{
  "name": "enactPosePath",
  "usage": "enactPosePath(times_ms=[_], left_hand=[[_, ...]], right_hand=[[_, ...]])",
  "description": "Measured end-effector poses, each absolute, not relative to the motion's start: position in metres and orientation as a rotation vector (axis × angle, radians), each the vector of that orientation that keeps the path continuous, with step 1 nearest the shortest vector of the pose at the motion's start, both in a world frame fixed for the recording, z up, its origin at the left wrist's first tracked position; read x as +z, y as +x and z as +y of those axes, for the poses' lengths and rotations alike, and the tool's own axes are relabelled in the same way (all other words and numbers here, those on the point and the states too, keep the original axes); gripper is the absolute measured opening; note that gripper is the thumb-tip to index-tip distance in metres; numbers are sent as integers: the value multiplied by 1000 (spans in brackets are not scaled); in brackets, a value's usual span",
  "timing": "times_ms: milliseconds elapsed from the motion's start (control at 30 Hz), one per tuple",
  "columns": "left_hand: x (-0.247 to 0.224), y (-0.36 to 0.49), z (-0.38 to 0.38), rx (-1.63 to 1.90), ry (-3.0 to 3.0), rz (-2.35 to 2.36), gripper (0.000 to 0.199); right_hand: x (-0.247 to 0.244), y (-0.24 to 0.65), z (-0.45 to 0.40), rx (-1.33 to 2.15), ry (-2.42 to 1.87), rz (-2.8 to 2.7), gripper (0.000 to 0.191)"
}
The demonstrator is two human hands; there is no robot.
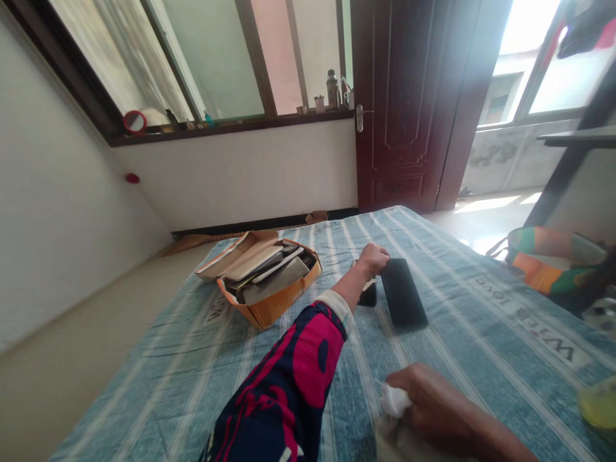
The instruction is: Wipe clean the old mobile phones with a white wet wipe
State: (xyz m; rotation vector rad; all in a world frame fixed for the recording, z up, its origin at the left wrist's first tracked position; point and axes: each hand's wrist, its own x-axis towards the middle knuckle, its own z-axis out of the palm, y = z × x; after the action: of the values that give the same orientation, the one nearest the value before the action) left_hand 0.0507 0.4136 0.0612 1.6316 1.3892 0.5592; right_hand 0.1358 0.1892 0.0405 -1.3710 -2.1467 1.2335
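Observation:
My left hand (374,258) reaches forward, its fingers bent together at the near-left top corner of a flat black tablet (405,294) lying on the bed. Under that wrist, partly hidden, is a smaller dark phone (368,295). Closer to me, my right hand (436,404) is closed around a crumpled white cloth (395,402), which bulges out by the thumb; more pale cloth hangs below the fist. Left of my forearm stands an open orange cardboard box (272,309), filled with several flat devices that look like phones or tablets, its lid folded back.
A blue striped sheet (192,391) covers the bed. Beyond its far edge are a dark red door (404,154) and a window ledge (240,131) with a flask (332,90). A colourful bag (553,256) sits at the right; something yellow (599,404) lies at the right edge.

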Motion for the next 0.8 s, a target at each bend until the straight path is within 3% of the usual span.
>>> enactPosePath(times_ms=[800], left_hand=[[47, 78, 442, 511, 2276, 1503, 33]], right_hand=[[9, 134, 200, 1091, -1509, -2363, 12]])
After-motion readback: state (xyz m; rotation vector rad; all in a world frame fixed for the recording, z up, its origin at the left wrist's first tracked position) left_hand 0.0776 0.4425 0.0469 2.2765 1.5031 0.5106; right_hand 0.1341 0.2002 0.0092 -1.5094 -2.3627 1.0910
